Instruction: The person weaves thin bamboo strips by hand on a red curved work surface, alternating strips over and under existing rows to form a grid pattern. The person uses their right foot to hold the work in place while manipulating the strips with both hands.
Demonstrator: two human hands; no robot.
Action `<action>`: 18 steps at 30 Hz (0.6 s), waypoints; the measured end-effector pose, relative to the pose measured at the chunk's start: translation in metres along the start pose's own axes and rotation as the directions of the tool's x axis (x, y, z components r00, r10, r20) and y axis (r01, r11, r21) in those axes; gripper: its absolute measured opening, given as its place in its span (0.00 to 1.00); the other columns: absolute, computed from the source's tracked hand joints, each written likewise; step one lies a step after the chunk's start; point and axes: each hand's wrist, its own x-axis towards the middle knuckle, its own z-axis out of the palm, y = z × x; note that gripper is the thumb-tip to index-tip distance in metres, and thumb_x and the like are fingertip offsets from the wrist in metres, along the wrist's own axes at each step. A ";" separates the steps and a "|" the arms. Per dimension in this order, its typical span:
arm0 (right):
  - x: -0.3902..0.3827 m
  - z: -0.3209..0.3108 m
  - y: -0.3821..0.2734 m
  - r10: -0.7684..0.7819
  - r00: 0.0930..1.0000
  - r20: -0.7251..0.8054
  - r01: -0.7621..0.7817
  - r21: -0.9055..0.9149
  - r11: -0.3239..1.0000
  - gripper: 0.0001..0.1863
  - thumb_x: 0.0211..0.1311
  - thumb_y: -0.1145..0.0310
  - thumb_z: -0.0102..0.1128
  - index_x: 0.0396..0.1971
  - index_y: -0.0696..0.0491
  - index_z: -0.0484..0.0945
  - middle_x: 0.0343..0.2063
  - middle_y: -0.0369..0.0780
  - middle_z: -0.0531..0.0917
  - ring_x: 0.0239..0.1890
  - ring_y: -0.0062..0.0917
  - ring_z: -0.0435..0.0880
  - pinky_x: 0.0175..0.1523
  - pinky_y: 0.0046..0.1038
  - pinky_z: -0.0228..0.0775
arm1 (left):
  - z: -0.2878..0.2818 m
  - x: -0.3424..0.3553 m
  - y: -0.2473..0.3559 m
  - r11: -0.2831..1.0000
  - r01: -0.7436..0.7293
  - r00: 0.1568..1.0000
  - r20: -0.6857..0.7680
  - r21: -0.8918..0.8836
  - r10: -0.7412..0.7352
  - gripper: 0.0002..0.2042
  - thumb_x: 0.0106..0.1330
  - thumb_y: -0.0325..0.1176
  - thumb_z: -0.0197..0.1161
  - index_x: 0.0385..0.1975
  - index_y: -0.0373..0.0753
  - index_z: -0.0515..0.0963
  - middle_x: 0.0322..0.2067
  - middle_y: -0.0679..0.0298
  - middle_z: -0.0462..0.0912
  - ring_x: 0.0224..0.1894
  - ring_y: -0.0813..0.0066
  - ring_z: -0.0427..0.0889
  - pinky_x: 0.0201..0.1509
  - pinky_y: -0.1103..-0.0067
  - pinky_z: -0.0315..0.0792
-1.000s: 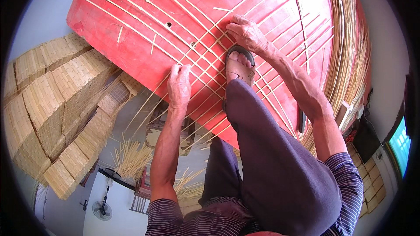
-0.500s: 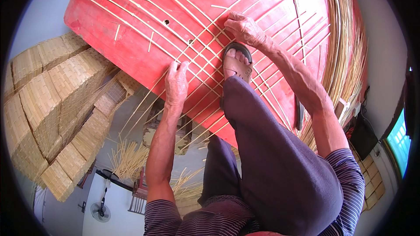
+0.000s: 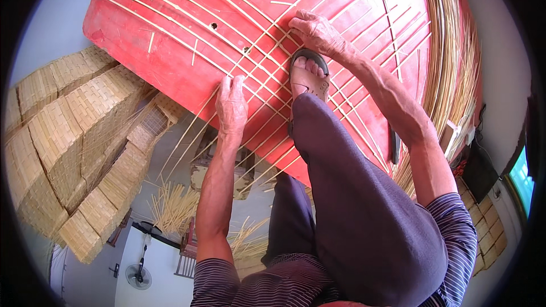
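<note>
Thin pale bamboo strips cross one another in an open lattice over a red board. My left hand is at the lattice's near left edge, its fingertips pinched on a strip. Farther off and to the right, my right hand has its fingers curled down onto a strip at the far side of the crossings; the fingertips are partly hidden. Between the hands, my sandalled foot presses on the lattice and covers part of it.
A thick bundle of long strips lies along the board's right side. Stacked woven baskets stand at the left. Cut strips lie heaped below, near a small worn stool. A fan is at the lower left.
The view has shifted slightly. Both hands stay at nearly the same spots on the lattice, and my foot is still on it.
</note>
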 end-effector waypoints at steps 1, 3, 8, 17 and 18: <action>0.001 -0.001 -0.001 0.002 1.000 -0.015 -0.002 -0.008 1.000 0.06 0.61 0.72 0.60 0.33 0.57 0.74 0.33 0.46 0.76 0.38 0.45 0.79 0.40 0.42 0.73 | 0.000 0.000 0.000 1.000 -0.004 1.000 -0.010 0.005 0.004 0.13 0.63 0.19 0.57 0.46 0.39 0.75 0.36 0.52 0.73 0.40 0.49 0.79 0.42 0.61 0.75; 0.000 -0.002 -0.001 0.010 0.999 -0.042 -0.011 -0.026 1.000 0.06 0.62 0.71 0.60 0.34 0.57 0.74 0.35 0.47 0.77 0.40 0.45 0.80 0.40 0.42 0.73 | 0.000 0.002 0.004 1.000 0.024 0.999 -0.038 -0.010 -0.025 0.11 0.65 0.22 0.58 0.46 0.38 0.75 0.37 0.51 0.74 0.40 0.48 0.79 0.42 0.61 0.75; -0.066 -0.046 -0.059 0.667 0.741 -0.080 -0.664 0.062 0.745 0.11 0.64 0.67 0.61 0.32 0.61 0.80 0.22 0.48 0.81 0.25 0.39 0.84 0.32 0.37 0.74 | 0.006 0.002 0.016 0.985 0.068 0.989 -0.116 -0.156 -0.087 0.12 0.61 0.25 0.66 0.43 0.34 0.75 0.29 0.54 0.78 0.35 0.56 0.80 0.40 0.65 0.74; -0.223 0.044 -0.102 0.714 0.700 0.008 -0.676 0.331 0.659 0.09 0.58 0.73 0.56 0.23 0.62 0.78 0.17 0.50 0.82 0.22 0.37 0.85 0.29 0.40 0.74 | 0.021 -0.003 -0.004 0.965 0.147 0.973 -0.145 -0.219 -0.181 0.15 0.56 0.24 0.68 0.41 0.35 0.71 0.35 0.51 0.77 0.39 0.51 0.79 0.44 0.61 0.74; -0.235 0.028 -0.084 0.738 0.674 -0.019 -0.710 0.261 0.654 0.08 0.58 0.73 0.56 0.23 0.62 0.78 0.17 0.50 0.81 0.22 0.37 0.85 0.29 0.40 0.74 | 0.038 0.016 0.013 0.961 0.120 0.983 -0.109 -0.249 -0.151 0.16 0.57 0.23 0.68 0.42 0.35 0.72 0.36 0.51 0.78 0.40 0.51 0.79 0.45 0.62 0.74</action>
